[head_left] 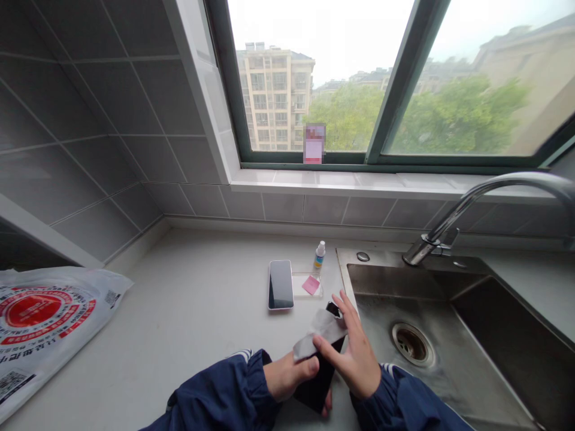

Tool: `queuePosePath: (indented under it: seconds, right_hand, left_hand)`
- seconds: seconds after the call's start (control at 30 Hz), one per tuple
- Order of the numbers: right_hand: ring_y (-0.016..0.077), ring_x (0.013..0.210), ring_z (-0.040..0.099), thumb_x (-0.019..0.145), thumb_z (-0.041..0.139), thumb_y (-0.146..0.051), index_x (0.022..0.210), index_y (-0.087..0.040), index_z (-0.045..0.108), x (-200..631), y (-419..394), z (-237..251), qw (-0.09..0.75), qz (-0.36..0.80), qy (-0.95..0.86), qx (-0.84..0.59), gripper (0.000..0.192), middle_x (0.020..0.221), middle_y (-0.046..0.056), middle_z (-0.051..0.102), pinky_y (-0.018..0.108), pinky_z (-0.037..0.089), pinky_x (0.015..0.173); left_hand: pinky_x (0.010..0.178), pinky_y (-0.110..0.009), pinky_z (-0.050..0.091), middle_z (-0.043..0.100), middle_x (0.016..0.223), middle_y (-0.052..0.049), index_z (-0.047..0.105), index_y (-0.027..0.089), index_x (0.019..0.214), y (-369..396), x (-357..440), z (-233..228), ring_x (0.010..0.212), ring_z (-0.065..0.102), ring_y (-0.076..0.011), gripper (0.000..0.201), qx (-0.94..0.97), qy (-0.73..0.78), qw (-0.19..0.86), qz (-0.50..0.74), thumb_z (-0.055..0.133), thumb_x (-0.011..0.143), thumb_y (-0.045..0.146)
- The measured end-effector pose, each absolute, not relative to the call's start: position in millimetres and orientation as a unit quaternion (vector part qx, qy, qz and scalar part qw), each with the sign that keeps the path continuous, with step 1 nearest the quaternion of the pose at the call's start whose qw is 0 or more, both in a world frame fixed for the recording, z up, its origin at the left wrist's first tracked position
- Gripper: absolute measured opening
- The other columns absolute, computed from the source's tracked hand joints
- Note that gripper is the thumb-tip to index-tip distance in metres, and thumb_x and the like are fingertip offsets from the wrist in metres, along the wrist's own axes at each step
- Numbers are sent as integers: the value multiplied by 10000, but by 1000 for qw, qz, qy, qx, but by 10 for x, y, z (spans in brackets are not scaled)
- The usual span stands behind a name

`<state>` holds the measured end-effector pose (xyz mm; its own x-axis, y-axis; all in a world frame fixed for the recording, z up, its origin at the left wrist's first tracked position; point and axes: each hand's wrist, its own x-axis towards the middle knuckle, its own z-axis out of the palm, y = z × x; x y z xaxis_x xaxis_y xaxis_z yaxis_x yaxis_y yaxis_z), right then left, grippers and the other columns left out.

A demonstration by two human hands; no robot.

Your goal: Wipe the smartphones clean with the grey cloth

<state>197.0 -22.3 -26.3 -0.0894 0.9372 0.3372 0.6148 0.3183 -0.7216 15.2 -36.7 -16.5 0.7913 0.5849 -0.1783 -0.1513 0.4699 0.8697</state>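
My left hand [290, 376] is closed round the lower part of a black phone [320, 383], thumb on top and fingertips showing beneath. Over the phone's upper part lies a crumpled white wipe [320, 332]. My right hand [357, 356] presses its thumb on the wipe, with its fingers along the phone's far right edge. Just beyond, a second phone [281, 285] with a pale rim lies flat on the counter. Beside it is a clear phone case [300, 286] with a pink square [311, 285] on it. A small white-capped spray bottle [320, 255] stands behind the case.
To the right is a steel sink [381, 293] with a drain [412, 343] and a curved faucet [449, 221]. A white plastic bag [49, 329] with red print lies on the counter [179, 317] at the left. A window [314, 72] rises behind.
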Motion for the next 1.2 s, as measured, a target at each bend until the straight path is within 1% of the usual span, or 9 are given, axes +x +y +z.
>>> queuePosePath:
  seconds: [0.1,0.17,0.23,0.3,0.47,0.63,0.83,1.0,1.2]
  right_hand:
    - [317,1268,524,810,673,-431,1260,-203,550,1999,-194,-199,427,249,-675,-548,519,1400,135,514,420,487,996]
    - [280,1038,665,806,677,-460,1145,-195,608,2004,-185,-144,439,315,-634,-554,436,1158,97,676,357,540,880]
    - [242,804,698,793,693,-494,1034,-187,646,2006,-176,-96,451,396,-579,-552,393,889,45,727,308,551,739]
    - [228,711,680,790,693,-525,950,-182,675,2018,-158,-70,467,456,-532,-539,379,763,22,718,284,532,659]
    - [269,866,675,820,661,-551,950,-170,715,2077,-80,-125,499,503,-478,-519,406,911,61,743,314,529,739]
    - [268,836,691,823,630,-607,1024,-174,699,2058,-46,-187,516,573,-416,-482,482,934,88,742,350,552,703]
    - [213,751,662,787,703,-582,1086,-167,676,1993,-71,-129,504,645,-382,-429,512,925,106,716,300,534,608]
    - [105,612,544,793,764,-438,1178,-183,627,1944,-127,-153,479,693,-398,-364,482,818,41,656,195,433,517]
    - [62,552,446,766,801,-362,1335,-199,485,1893,-159,-172,441,724,-431,-310,671,849,24,622,151,353,440]
  left_hand:
    - [606,-295,498,627,681,-63,614,119,1070,-345,173,-173,581,615,-164,667,484,217,821,213,686,685,659]
    - [618,-286,497,629,712,-50,524,145,1190,-335,174,-184,613,619,-157,695,496,204,818,209,725,695,590]
    - [634,-294,504,635,754,-52,472,161,1243,-330,166,-189,649,632,-162,707,497,196,820,207,743,708,535]
    - [647,-303,512,643,801,-61,446,177,1279,-329,157,-184,678,648,-169,727,491,194,823,209,760,707,497]
    - [628,-302,532,637,1015,-118,438,217,1297,-323,174,-162,690,677,-175,748,461,176,834,245,785,687,476]
    - [592,-354,562,599,1182,-193,447,211,1277,-299,218,-189,696,714,-233,716,399,151,857,290,738,712,541]
    - [578,-370,566,664,1048,-197,537,119,1225,-242,195,-252,708,718,-276,680,353,109,874,317,619,775,622]
    - [587,-349,545,618,1222,-193,473,188,1349,-235,139,-272,712,714,-255,716,296,103,891,327,524,815,663]
    - [612,-358,533,696,1049,-150,521,143,1337,-197,132,-395,744,723,-291,854,253,105,918,287,428,779,782]
